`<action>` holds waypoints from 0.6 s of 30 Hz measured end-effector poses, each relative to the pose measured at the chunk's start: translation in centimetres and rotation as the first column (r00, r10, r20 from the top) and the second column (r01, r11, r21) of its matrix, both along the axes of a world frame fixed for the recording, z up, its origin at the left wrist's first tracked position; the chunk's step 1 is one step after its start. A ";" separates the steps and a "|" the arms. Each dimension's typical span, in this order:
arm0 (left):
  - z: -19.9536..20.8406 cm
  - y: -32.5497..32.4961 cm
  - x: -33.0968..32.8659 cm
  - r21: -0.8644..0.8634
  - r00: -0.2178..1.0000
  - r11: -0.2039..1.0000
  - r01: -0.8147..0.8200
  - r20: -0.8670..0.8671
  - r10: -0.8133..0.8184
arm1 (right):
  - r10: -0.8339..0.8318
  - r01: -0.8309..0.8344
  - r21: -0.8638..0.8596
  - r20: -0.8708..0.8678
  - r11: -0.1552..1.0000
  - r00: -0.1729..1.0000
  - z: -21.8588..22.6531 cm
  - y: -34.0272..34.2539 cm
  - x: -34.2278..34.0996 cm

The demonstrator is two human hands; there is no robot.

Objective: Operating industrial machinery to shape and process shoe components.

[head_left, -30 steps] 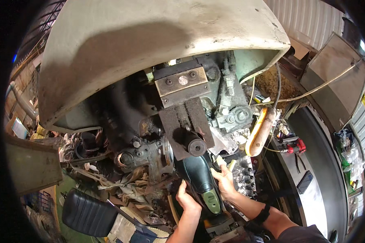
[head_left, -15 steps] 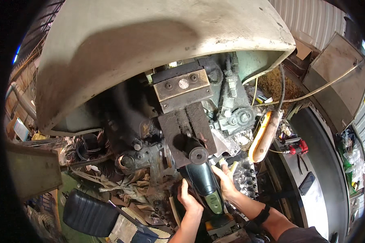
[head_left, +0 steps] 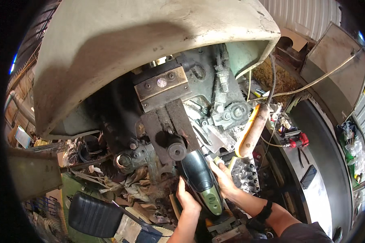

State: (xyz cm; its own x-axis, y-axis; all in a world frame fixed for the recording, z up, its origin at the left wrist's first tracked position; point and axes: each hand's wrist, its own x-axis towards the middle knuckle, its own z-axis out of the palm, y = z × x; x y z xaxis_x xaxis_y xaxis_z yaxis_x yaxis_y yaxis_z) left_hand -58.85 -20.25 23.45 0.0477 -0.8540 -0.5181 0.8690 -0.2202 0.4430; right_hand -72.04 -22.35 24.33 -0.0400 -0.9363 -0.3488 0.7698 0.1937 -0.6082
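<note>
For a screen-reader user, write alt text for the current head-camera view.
A person's left grip and right grip hold opposite sides of a black shoe upper on a green last, close to a round metal rod end. Above spreads a pale machine hood; a black padded chair is lower left, a phone and red power tool right.

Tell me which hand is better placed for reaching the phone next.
Probably the right hand. Both hands hold the shoe, but the right is nearer the phone on the bench. The left hand sits at the shoe's other side and would likely have to cross the right forearm.
</note>
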 end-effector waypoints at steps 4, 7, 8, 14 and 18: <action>-4.1 1.6 5.7 0.056 0.860 0.996 -0.067 0.510 0.029 | 0.221 -0.205 0.084 -0.342 0.975 0.913 -0.2 1.3 -5.0; -5.8 4.3 12.2 -0.013 0.714 0.911 -0.413 0.617 0.332 | 0.088 -0.005 0.133 -0.627 0.991 0.774 -2.0 1.6 -11.4; -8.1 4.8 14.2 -0.034 0.600 0.856 -0.516 0.700 0.389 | 0.022 0.104 0.160 -0.636 0.982 0.771 -6.4 1.2 -15.3; -15.7 6.7 17.6 0.416 0.695 0.862 -0.290 0.710 -0.109 | 0.147 0.083 0.329 -0.617 0.941 0.773 -14.7 1.5 -19.1; -17.3 11.4 21.5 0.152 0.725 0.893 -0.424 0.648 0.234 | 0.153 0.153 0.386 -0.655 0.910 0.740 -14.2 4.1 -25.6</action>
State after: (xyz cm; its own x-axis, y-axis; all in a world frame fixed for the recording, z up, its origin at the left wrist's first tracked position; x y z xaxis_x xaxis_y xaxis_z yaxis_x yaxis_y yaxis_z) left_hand -37.39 -8.86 6.14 0.6784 -0.5516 -0.4853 0.4825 -0.1636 0.8605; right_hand -97.65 -18.23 10.13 -0.4016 -0.7232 -0.5619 0.2013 0.5288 -0.8245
